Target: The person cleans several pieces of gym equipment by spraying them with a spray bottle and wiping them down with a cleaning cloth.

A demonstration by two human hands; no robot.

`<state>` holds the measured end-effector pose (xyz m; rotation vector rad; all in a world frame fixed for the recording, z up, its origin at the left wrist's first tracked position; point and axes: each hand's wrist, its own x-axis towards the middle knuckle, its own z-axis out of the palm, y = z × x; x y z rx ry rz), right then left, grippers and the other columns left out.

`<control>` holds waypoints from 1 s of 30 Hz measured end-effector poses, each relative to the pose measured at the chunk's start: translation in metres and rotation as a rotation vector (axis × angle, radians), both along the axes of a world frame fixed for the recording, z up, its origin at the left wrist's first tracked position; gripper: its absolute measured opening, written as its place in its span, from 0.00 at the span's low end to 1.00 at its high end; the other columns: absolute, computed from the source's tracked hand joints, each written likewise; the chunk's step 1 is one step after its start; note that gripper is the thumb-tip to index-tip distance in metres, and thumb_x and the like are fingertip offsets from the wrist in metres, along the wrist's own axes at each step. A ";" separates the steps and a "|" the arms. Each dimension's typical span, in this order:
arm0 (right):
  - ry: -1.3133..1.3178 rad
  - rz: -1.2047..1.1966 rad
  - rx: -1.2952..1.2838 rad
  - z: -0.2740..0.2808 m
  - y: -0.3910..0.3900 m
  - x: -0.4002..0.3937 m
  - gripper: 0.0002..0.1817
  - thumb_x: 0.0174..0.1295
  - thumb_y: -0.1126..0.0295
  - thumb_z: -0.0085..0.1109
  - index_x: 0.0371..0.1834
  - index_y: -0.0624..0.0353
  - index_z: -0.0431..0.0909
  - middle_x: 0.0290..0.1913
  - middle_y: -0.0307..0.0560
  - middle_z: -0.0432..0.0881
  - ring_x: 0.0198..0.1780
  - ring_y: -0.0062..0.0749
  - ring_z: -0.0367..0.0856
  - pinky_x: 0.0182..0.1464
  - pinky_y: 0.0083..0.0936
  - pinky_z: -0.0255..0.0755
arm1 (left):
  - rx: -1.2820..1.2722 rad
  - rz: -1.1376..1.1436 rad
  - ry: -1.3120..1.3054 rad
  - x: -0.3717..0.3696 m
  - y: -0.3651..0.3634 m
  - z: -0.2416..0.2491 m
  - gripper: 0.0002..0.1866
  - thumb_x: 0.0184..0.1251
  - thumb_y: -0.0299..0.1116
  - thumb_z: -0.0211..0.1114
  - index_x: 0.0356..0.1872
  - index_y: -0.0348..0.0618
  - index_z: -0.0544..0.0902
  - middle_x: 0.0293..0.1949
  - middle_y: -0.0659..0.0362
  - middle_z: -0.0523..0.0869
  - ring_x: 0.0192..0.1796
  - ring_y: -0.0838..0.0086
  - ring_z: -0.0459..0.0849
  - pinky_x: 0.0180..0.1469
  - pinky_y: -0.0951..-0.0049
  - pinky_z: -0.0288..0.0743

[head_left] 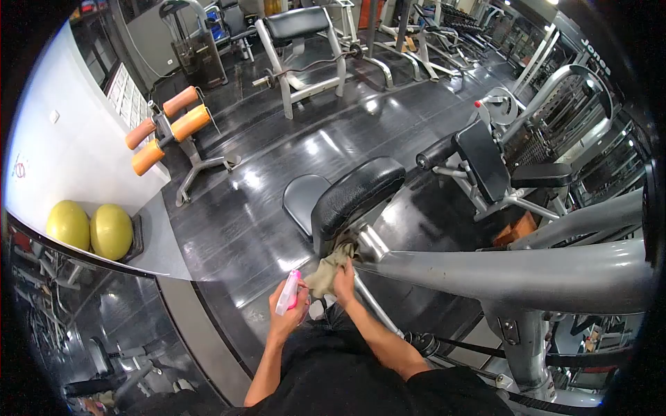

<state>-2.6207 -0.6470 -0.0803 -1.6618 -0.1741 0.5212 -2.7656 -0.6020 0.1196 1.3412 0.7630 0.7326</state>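
A pink and white spray bottle is gripped in my left hand, low in the middle of the view. Beside it, my right hand holds a crumpled olive-tan cloth. The cloth's upper end lies against the underside of a black padded cushion, near its metal bracket. Behind that cushion is a second, rounder black pad. The fingertips of my right hand are partly hidden by the cloth.
A thick grey machine beam runs right from the cushion. Two yellow-green balls stand by the left wall. A stand with orange rollers, a bench with a curved bar and another padded machine are farther off.
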 end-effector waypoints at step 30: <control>0.515 -0.071 0.466 0.010 -0.008 -0.007 0.24 0.70 0.75 0.38 0.70 0.65 0.62 0.67 0.52 0.69 0.65 0.40 0.71 0.65 0.36 0.67 | 0.022 0.054 0.060 -0.029 -0.007 -0.015 0.05 0.65 0.24 0.64 0.39 0.38 0.79 0.28 0.63 0.81 0.27 0.83 0.80 0.29 0.80 0.73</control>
